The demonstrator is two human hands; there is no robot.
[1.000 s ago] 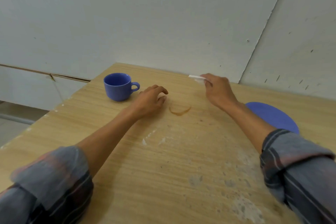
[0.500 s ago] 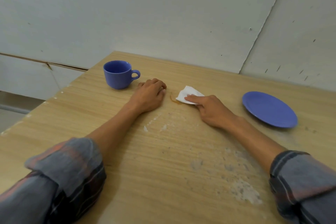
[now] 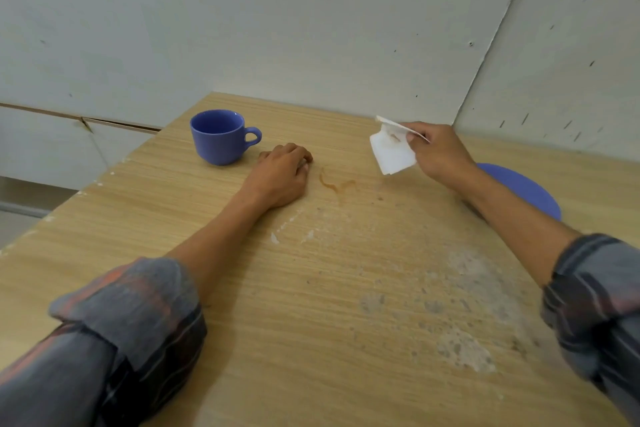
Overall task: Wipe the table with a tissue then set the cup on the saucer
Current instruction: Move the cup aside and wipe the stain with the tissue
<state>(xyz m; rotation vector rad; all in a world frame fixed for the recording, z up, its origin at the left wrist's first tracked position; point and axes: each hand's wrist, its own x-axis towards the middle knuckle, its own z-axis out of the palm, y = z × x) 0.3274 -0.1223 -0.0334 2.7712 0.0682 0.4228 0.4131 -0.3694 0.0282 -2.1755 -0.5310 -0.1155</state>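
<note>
A blue cup (image 3: 221, 136) stands upright at the far left of the wooden table (image 3: 311, 305), handle pointing right. My left hand (image 3: 282, 177) rests on the table just right of the cup, fingers curled, holding nothing. A brown ring-shaped stain (image 3: 336, 182) lies on the wood beside that hand. My right hand (image 3: 438, 151) is lifted above the table and pinches a white tissue (image 3: 391, 149) that hangs down and shows a brown mark. The blue saucer (image 3: 523, 189) lies at the right, partly hidden behind my right forearm.
The table stands in a corner, with grey walls (image 3: 311, 28) behind it and to the right. Its left edge (image 3: 52, 218) drops to the floor. White scuffed patches (image 3: 464, 350) mark the wood at the near right.
My right hand has lifted the tissue off the stain and moved it up and to the right. The stain is still visible. My left hand stays put beside the cup.
</note>
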